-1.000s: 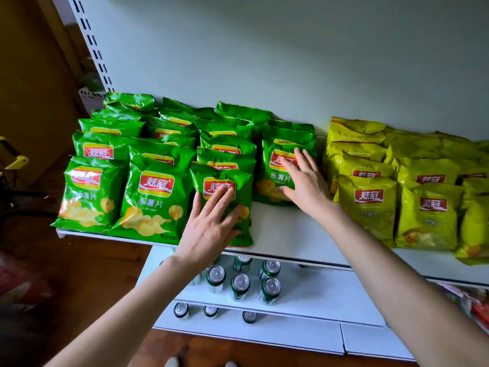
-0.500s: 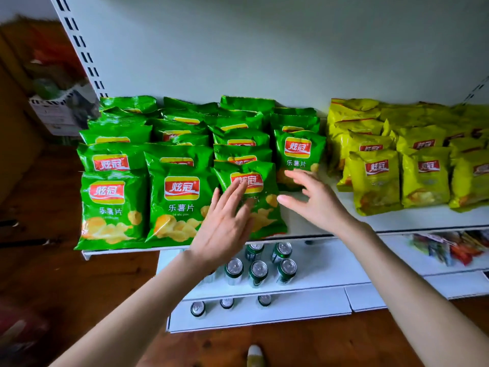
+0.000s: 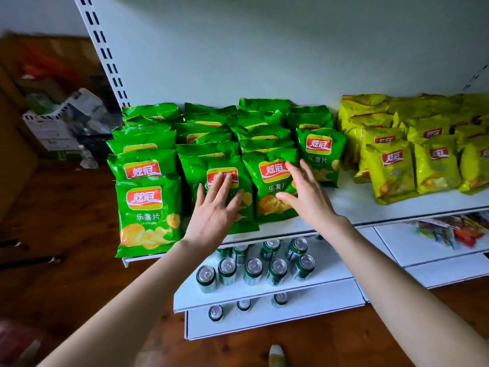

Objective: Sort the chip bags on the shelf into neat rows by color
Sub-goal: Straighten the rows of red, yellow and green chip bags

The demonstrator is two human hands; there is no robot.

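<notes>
Green chip bags (image 3: 148, 207) fill the left half of the white shelf (image 3: 352, 205) in several overlapping rows. Yellow chip bags (image 3: 391, 170) stand in rows on the right half. My left hand (image 3: 214, 210) lies flat, fingers straight, on the front green bag of the second row (image 3: 222, 165). My right hand (image 3: 307, 197) is spread with straight fingers against the right edge of the front green bag of the third row (image 3: 272, 181). A fourth green row (image 3: 320, 152) sits further back, just right of that hand.
A bare strip of shelf separates the green and yellow groups. Below, a lower shelf (image 3: 330, 276) holds several green cans (image 3: 252, 270), with more cans one level down. Mixed snack packets (image 3: 449, 231) lie lower right. Clutter and a box (image 3: 50, 128) stand left of the shelf.
My left hand moved left from the third-row front bag onto the second-row one. My right hand moved left to the third-row bag's edge. The view shifted right and closer.
</notes>
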